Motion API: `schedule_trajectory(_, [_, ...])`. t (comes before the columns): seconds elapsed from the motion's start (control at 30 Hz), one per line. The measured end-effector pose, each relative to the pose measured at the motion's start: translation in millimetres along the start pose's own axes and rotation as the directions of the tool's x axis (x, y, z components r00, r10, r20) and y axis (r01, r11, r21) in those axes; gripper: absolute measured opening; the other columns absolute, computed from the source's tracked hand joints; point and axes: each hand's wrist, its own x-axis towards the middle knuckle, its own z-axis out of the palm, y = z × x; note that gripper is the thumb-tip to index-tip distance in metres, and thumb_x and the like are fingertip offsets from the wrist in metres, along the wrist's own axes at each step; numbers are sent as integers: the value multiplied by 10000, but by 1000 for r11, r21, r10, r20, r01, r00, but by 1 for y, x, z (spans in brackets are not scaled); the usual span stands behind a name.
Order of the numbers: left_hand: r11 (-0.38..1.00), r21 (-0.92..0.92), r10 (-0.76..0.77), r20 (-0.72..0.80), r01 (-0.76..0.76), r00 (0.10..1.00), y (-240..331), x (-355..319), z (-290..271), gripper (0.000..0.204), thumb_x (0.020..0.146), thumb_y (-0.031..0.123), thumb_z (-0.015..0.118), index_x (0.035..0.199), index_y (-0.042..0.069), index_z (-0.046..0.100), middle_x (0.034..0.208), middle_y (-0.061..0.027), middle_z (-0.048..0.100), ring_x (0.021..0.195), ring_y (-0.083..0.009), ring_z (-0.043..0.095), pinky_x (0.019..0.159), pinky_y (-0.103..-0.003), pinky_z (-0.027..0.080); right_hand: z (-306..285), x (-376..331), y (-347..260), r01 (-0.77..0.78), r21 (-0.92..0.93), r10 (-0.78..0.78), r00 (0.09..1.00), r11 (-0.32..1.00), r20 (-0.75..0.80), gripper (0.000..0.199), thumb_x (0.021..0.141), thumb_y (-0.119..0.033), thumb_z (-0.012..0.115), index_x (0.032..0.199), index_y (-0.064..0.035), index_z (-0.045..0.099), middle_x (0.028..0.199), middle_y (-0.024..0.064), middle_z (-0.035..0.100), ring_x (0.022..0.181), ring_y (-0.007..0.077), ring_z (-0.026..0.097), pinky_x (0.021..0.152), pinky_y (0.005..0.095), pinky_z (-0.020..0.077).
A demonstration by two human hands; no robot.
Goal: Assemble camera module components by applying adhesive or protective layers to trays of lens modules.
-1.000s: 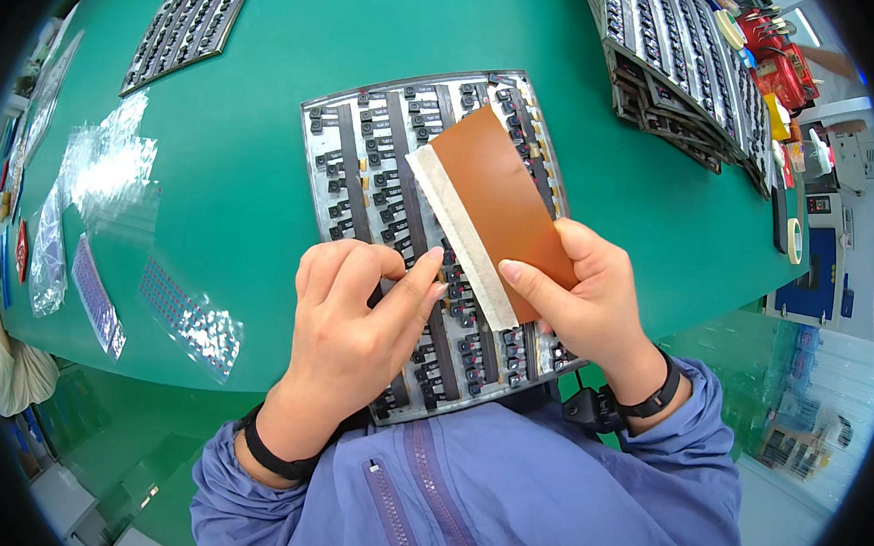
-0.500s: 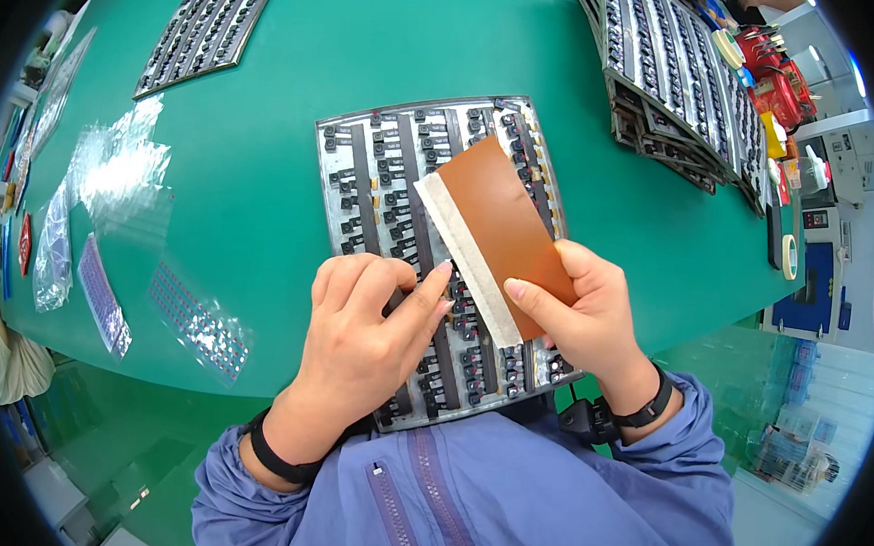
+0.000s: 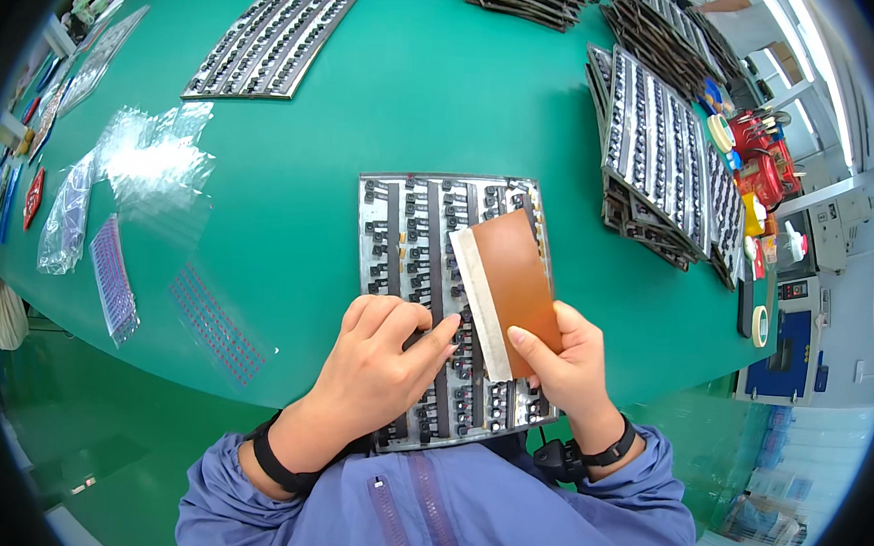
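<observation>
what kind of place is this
Likely an electronics assembly workshop: a green bench, stacks of part-filled trays, and hands working over one tray with a brown card.

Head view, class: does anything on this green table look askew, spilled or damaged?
Nothing looks damaged or spilled. The tray under the left hand lies flat but overhangs the table's near edge. The right hand holds the brown sheet tilted above it. Crumpled clear plastic bags lie loose at the left; the stacked trays sit slightly uneven.

Green table; grey tray of black parts; brown sheet, pale edge; blue-purple sleeves.
</observation>
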Motion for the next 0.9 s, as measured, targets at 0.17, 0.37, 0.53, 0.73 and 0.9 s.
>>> schedule_trajectory(0.17, [1000,-4,9,-9,-9,1000,-1,-2,-1,280,754,146,735,1031,125,711,894,-23,536,866,-214,520,787,-374,406,1,1,0,-1,-48,2,1000,999,12,197,892,-83,663,1063,12,637,826,-2,672,605,10,541,496,186,430])
schedule_trajectory(0.37, [1000,6,1,14,-1,1000,2,2,0,284,754,168,738,1037,144,716,928,-40,536,900,-227,514,809,-381,406,1,3,1,65,-98,-67,998,993,-15,188,883,-68,667,1045,22,637,880,32,690,787,50,611,672,231,513])
schedule_trajectory(0.53, [1000,13,9,23,-10,1000,2,2,-1,284,755,173,738,1038,148,719,942,-39,531,914,-230,497,824,-379,402,2,3,2,103,-147,-107,994,984,-24,173,878,-52,661,1032,24,639,879,38,693,769,48,609,659,229,509])
schedule_trajectory(0.73, [1000,14,-14,40,14,999,2,2,-1,288,755,175,739,1041,149,723,946,-44,519,912,-237,481,831,-380,400,3,3,10,193,-5,-193,977,981,-86,164,879,-50,658,1028,16,641,872,38,692,755,47,607,650,228,505])
schedule_trajectory(0.9, [1000,15,-25,78,23,997,1,3,-1,300,761,182,744,1054,132,705,971,-46,521,937,-230,500,841,-387,396,3,4,9,165,1,-165,983,986,-78,149,879,-51,658,1012,12,640,851,29,688,735,44,601,633,223,499])
